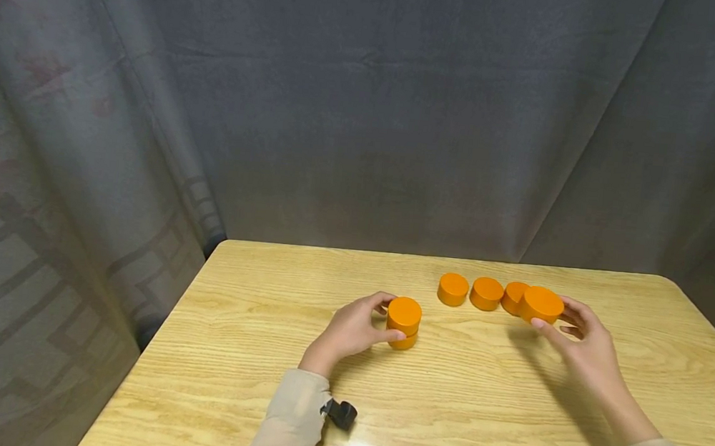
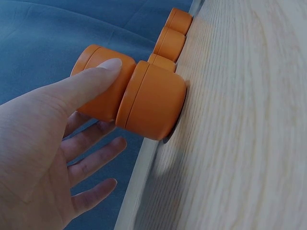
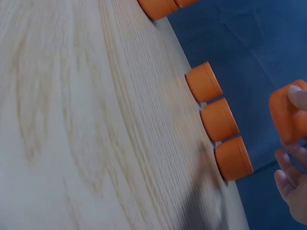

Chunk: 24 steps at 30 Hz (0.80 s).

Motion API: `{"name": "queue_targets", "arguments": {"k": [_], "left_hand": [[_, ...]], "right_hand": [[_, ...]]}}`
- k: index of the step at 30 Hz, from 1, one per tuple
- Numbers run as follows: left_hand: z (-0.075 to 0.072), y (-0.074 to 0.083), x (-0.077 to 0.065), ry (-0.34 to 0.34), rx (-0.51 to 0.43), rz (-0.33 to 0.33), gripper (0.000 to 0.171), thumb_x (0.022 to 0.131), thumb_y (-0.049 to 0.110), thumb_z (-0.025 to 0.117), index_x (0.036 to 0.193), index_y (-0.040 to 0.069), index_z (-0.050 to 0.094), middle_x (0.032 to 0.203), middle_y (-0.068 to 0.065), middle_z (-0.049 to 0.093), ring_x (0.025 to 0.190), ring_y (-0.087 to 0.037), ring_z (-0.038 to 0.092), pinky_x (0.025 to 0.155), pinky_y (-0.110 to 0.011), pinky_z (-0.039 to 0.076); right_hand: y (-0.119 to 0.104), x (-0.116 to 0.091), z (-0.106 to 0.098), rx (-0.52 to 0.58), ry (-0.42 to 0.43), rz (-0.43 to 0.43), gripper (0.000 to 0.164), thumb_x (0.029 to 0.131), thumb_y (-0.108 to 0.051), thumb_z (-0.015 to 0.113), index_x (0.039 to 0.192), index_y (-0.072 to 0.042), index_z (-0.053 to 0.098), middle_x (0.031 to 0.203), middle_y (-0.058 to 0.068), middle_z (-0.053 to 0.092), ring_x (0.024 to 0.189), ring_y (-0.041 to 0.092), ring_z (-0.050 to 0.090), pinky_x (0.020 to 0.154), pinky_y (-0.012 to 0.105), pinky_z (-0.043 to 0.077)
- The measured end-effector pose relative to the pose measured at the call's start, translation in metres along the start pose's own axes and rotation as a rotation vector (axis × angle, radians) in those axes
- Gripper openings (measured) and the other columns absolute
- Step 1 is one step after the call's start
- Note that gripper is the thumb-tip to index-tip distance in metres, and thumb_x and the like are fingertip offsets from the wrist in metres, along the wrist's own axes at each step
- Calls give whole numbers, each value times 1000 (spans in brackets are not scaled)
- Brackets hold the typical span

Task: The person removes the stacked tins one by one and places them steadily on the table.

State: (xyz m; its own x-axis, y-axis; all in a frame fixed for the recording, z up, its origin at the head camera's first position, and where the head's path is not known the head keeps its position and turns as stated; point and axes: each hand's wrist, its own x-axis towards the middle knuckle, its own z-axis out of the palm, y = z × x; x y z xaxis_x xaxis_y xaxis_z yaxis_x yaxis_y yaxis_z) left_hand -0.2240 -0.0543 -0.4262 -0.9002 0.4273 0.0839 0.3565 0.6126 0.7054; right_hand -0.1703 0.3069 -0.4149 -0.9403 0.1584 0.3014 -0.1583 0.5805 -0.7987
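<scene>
Two orange round lidded containers stand stacked near the middle of the table, the upper container [image 1: 404,312] on the lower container [image 1: 407,342]. My left hand [image 1: 356,328] holds the upper one between thumb and fingers; in the left wrist view its thumb [image 2: 98,79] lies along the side and the other fingers spread below. Raised above the table at the right, another orange container [image 1: 541,304] is pinched by my right hand [image 1: 591,344]. In the right wrist view this held container [image 3: 283,115] hangs clear of the table, partly cut off by the frame's edge.
A row of three similar containers stands toward the back: a left one [image 1: 453,290], a middle one [image 1: 486,294] and a right one [image 1: 511,299], partly hidden by the held container. Behind the wooden table [image 1: 219,382] hangs a grey curtain [image 1: 368,109].
</scene>
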Motion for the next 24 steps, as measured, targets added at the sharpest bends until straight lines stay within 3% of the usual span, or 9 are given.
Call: {"name": "queue_targets", "arguments": {"k": [5,24], "left_hand": [[0,-1,0,-4,0,-3,59,83,45,79,134,23,58,120,7,64,110,-15,59,91,-39,49],[1,0,1,-1,9,4,59,83,45,79,134,23,58,118,8,64,110,-15,59,90,-38,49]], "right_hand": [[6,2,-4,11,22,23,67,93,-24,72,142,9,41,119,-15,49,98,-15,42,78,4,37],[28,11,-15,-27,76,67,68,94,-26,71,142,10,40,113,-21,46,93,-16,40,74,3,37]]}}
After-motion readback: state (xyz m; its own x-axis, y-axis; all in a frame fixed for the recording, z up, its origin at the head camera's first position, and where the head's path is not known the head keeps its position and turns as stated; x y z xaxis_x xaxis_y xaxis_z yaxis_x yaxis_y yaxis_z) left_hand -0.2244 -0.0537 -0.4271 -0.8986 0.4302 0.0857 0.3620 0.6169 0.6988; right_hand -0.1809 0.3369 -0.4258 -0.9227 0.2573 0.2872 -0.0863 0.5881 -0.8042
